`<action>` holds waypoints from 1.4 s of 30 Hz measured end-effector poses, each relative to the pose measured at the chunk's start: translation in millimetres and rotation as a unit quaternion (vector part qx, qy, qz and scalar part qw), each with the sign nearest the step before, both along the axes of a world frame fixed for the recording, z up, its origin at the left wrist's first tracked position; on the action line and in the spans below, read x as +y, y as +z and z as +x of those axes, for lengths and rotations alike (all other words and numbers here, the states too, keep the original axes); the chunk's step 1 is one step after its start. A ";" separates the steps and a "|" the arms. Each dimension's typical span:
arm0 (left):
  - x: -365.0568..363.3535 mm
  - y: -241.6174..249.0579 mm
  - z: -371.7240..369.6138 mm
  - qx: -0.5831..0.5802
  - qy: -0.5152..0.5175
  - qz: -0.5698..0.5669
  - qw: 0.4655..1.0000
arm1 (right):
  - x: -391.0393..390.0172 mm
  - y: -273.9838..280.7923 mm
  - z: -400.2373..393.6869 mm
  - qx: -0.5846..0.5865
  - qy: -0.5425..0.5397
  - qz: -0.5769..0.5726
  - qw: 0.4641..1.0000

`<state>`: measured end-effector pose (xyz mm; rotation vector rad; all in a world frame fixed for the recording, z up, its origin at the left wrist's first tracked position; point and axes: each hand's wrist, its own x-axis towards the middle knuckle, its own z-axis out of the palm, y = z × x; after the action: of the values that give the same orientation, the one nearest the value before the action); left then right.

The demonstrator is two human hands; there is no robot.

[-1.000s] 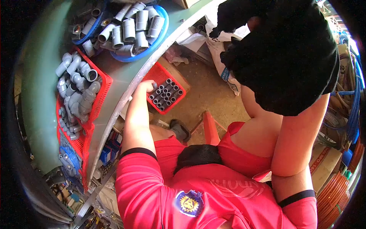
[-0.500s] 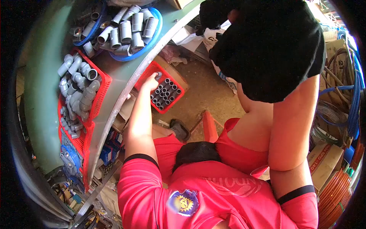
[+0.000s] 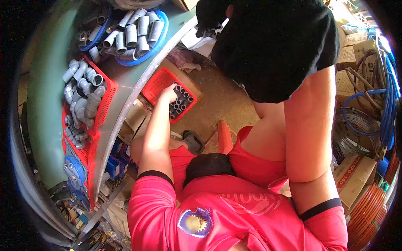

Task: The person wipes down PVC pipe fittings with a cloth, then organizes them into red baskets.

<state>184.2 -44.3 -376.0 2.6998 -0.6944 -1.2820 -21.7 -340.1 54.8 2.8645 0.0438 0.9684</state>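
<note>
Head view: left hand (image 3: pixel 168 93) grip touches pipes (image 3: pixel 181 101) in red tray (image 3: pixel 155 84), closure unclear.

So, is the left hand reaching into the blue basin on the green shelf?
No, the left hand is down at the red basket of grey pipe pieces on the floor, below the blue basin.

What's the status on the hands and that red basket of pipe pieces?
Left hand on grey pipe pieces in red basket. Right hand hidden by black cloth. Nothing blocking the basket.

Right hand (image 3: pixel 217 16) — buried (wholly) in black cloth (image 3: pixel 276 46).
</note>
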 end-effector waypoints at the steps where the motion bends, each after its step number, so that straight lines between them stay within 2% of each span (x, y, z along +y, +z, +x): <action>1: 1.9 -4.4 0.5 -0.010 -0.006 -0.001 1.000 | 0.0 0.0 0.5 -0.002 0.002 -0.001 1.000; 12: 14.1 -21.4 8.5 -0.017 0.041 -0.010 0.999 | -0.4 1.1 1.1 -0.010 0.011 -0.004 1.000; 15: 25.4 -34.1 14.4 0.002 0.065 -0.059 0.996 | -0.1 1.5 -0.9 -0.010 0.012 -0.002 1.000; 18: 37.0 -44.7 15.3 0.068 0.130 -0.141 0.979 | 2.9 2.3 -3.4 -0.008 0.015 0.000 1.000; 22: 42.2 -50.5 16.1 0.065 0.105 -0.147 0.981 | 8.1 2.2 -7.2 -0.004 0.021 0.000 1.000; 28: 34.0 -41.1 9.0 -0.014 0.033 -0.054 0.998 | 12.5 1.2 -7.1 -0.005 0.023 0.002 1.000; 34: 35.0 -40.5 8.2 -0.042 0.024 -0.063 0.997 | 6.9 2.1 2.1 -0.009 0.022 0.003 1.000; 42: 32.0 8.3 6.2 -0.056 0.050 -0.127 0.989 | 7.7 2.1 11.8 -0.017 0.029 0.011 0.999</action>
<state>190.4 -12.3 -367.7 2.5753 -0.6719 -0.9537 -9.9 -332.4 56.9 2.8814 0.1149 1.0342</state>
